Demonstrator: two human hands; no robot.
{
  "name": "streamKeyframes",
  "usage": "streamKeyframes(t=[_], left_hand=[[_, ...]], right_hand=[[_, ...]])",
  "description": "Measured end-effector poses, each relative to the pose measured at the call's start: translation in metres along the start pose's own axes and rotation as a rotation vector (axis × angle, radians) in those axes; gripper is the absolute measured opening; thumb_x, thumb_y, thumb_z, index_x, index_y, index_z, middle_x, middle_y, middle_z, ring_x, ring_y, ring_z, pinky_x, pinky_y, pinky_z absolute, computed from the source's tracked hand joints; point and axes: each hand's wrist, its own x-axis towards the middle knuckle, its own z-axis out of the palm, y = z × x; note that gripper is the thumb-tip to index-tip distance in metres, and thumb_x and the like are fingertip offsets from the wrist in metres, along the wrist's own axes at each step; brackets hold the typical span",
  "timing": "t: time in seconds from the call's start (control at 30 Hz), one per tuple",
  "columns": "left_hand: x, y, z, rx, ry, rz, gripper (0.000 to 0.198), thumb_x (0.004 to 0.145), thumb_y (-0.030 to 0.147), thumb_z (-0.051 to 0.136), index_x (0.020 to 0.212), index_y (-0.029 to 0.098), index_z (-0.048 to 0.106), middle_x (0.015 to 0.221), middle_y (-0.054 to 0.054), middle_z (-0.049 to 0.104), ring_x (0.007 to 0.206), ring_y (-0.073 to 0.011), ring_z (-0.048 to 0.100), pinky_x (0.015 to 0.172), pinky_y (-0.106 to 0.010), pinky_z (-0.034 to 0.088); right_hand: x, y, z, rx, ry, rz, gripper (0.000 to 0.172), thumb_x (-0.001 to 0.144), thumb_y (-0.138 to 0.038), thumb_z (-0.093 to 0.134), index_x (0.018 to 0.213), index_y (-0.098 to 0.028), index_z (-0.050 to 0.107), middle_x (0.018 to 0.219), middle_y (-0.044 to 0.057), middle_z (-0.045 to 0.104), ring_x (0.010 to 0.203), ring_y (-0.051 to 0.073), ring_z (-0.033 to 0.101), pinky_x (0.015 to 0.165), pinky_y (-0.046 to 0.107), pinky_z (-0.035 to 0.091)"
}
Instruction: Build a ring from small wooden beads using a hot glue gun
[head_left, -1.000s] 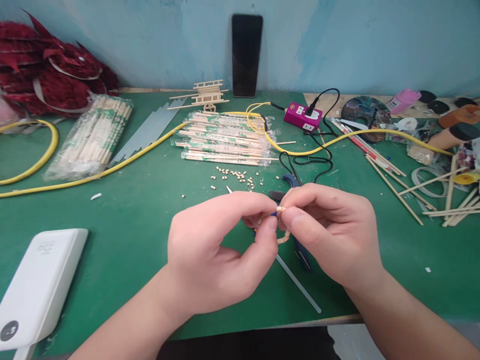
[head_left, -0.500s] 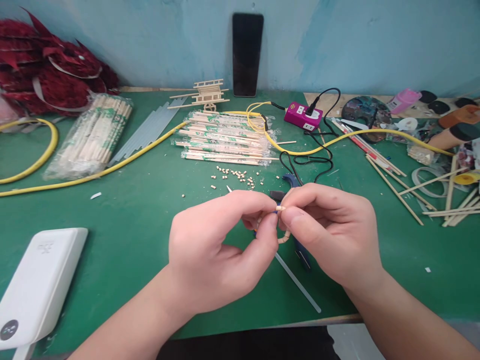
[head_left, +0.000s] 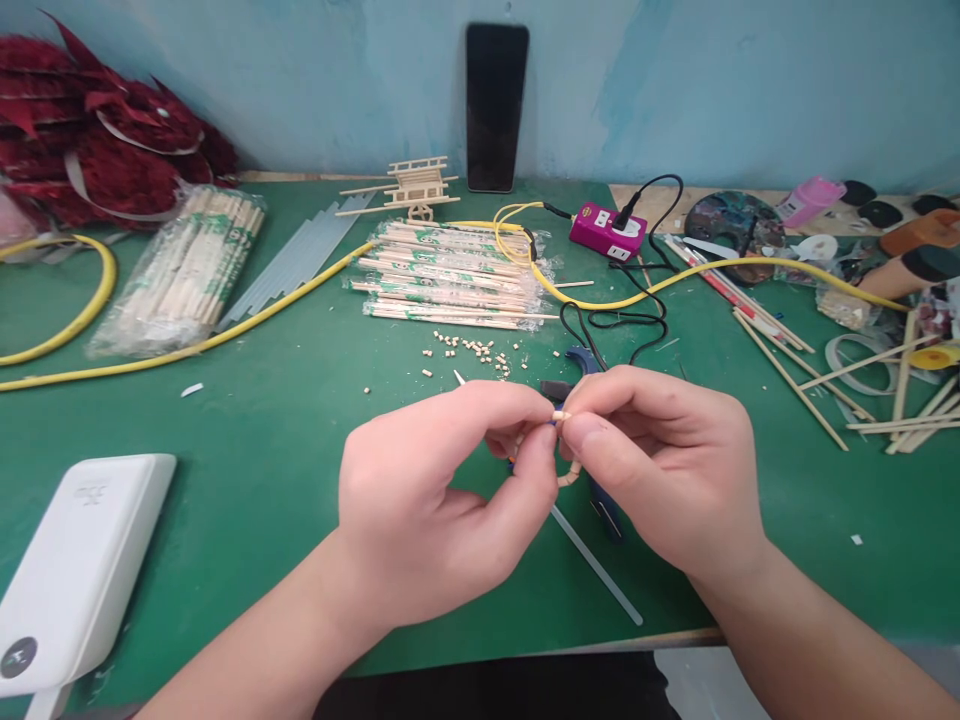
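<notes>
Small wooden pieces (head_left: 561,416) were held in the air between the two hands, in front of the big chopstick bundle (head_left: 450,277). A green mat (head_left: 225,480) covered the table, and this bundle lay near its middle. Behind the bundle stood a black phone (head_left: 493,107), leaning on the blue wall. To the left of the bundle were a red decoration (head_left: 97,160) and a second chopstick bundle (head_left: 180,270), and a yellow cable (head_left: 225,330) ran in front of them. To the right of the bundle were a pink socket (head_left: 607,232) and many loose wooden sticks (head_left: 787,380). A white power bank (head_left: 75,570) lay far to the front left of it.

In front of the bundle, the left hand (head_left: 439,505) and the right hand (head_left: 667,470) came close together, and a blue-handled tool (head_left: 604,507) lay under them on the mat. The fingertips (head_left: 581,432) of both hands were together and pinched the pieces from two sides, probably because such small parts need firm support. A short curved part (head_left: 568,476) hung below the pinch. Tiny wooden bits (head_left: 469,350) lay scattered just before the bundle.
</notes>
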Motion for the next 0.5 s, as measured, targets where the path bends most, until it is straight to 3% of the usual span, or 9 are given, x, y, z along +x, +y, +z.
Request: streamKeyframes(t=[0.5], left_hand=[[-0.0002, 0.0000, 0.0007, -0.037, 0.003, -0.030, 0.027, 0.089, 0.002, 0.074, 0.101, 0.025, 0.072, 0.083, 0.005, 0.080, 0.064, -0.0104, 0.073, 0.062, -0.023, 0.061]], right_hand=[[-0.0011, 0.0012, -0.0012, 0.005, -0.007, 0.003, 0.018, 0.088, -0.011, 0.074, 0.075, -0.023, 0.072, 0.067, -0.002, 0.072, 0.058, 0.013, 0.063, 0.053, 0.026, 0.052]])
